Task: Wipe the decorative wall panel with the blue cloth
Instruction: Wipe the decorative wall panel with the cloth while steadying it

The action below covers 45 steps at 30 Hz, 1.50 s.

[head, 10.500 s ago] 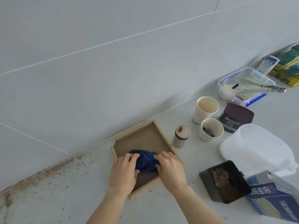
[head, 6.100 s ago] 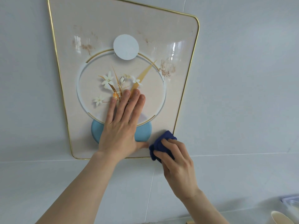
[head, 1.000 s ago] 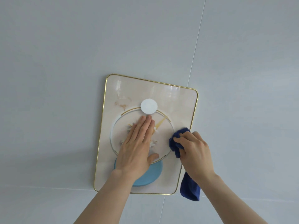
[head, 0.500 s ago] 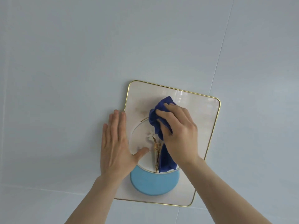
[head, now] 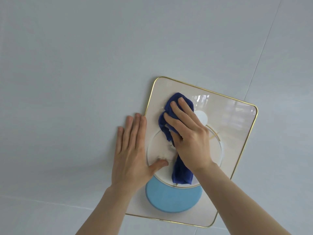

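1. Fingers of the right hand (head: pixel 189 141) lie spread and flat over the dark blue terry cloth (head: pixel 171 119), pressing it against the panel rather than closing around it; the palm pins the cloth's middle.
2. Cloth shows bunched above and left of the fingertips, in the upper left part of the panel, while a loose tail hangs from under the heel of the hand, its end reaching just above the pale blue disc (head: pixel 172 197).
3. Left hand (head: pixel 132 155) is open and flat, holding nothing; its fingers lie together on the grey tiled wall (head: pixel 84 65) just beside the panel's left edge, and its thumb reaches onto the panel inside the thin printed ring (head: pixel 221 148).
4. Panel itself, a cream rectangular decorative wall panel with a thin gold rim and rounded corners (head: pixel 237 136), sits flat on the wall, tilted in this view with its right side lower.
5. White round spot (head: pixel 202 117) shows just right of the right hand's knuckles, partly covered by them.
6. Glossy reflections sit along the panel's upper right area.
7. Pale grout lines cross the wall at the right and along the bottom left.
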Tool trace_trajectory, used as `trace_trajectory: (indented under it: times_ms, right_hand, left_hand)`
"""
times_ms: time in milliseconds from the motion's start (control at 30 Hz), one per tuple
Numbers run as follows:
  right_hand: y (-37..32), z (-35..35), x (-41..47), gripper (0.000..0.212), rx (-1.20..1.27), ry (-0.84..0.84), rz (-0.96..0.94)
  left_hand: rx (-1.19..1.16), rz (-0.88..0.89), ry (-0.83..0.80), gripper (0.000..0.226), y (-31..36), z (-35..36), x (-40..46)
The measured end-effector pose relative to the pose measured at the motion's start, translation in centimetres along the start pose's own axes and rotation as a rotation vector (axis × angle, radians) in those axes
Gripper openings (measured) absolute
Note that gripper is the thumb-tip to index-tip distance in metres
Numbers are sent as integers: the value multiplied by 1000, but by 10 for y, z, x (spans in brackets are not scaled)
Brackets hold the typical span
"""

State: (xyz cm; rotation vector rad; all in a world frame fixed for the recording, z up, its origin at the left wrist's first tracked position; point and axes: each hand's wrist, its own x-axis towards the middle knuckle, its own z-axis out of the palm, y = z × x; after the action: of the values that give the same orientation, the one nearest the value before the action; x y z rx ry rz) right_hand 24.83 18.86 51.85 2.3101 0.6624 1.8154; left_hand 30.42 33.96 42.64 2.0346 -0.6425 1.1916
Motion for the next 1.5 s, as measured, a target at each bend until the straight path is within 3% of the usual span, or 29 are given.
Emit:
trace_trajectory:
  times_ms: [333, 533, 700, 867, 1067, 1500]
  right_hand:
    - [-12, 14, 49, 25, -60, 8, -198]
    - [-5, 11, 53, 30, -119, 188, 74]
    - [-12, 16, 56, 34, -74, 201, 130]
    - [-6, 14, 57, 23, -48, 140, -12]
    - [-1, 9, 34, 26, -39, -24, -182]
    - [-12, 11, 44, 18, -88, 25, -216]
  left_hand:
    - [8, 10, 25, 132, -2, 0, 0]
    - [-17, 15, 13, 131, -3, -2, 1]
    - [-18, 18, 7, 131, -4, 0, 1]
    - [-34, 16, 6, 133, -4, 1, 0]
    - [-38, 24, 0, 129, -5, 1, 1]
    - [-3, 14, 20, 132, -6, 3, 0]
